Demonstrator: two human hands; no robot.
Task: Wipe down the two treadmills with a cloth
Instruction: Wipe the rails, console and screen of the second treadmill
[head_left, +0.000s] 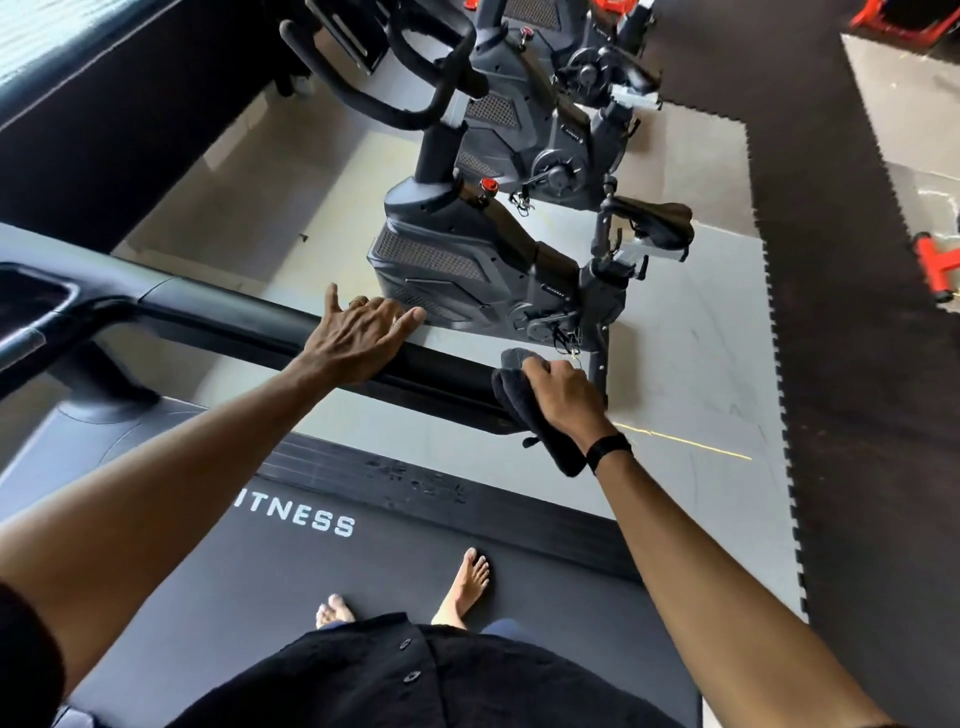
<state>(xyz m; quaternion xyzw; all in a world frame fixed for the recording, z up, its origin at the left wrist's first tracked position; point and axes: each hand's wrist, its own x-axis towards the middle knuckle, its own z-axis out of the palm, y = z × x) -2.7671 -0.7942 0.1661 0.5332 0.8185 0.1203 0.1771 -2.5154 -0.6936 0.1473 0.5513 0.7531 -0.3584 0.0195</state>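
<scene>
Two bare hands work along the long black padded handrail (249, 325) of a dark treadmill (322, 566), on whose belt the person stands barefoot. At the rail's far end, the right hand (563, 395) curls its fingers round a bunched dark grey cloth (524, 410), pressing it onto the rail. Nearer the rail's middle, the left hand (363, 338) rests flat with fingers spread and relaxed, holding nothing. Beyond the rail stand black exercise bikes (498, 260) on pale floor.

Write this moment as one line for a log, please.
right hand grips cloth on handrail end | left hand rests on handrail | stage: wiping treadmill
</scene>
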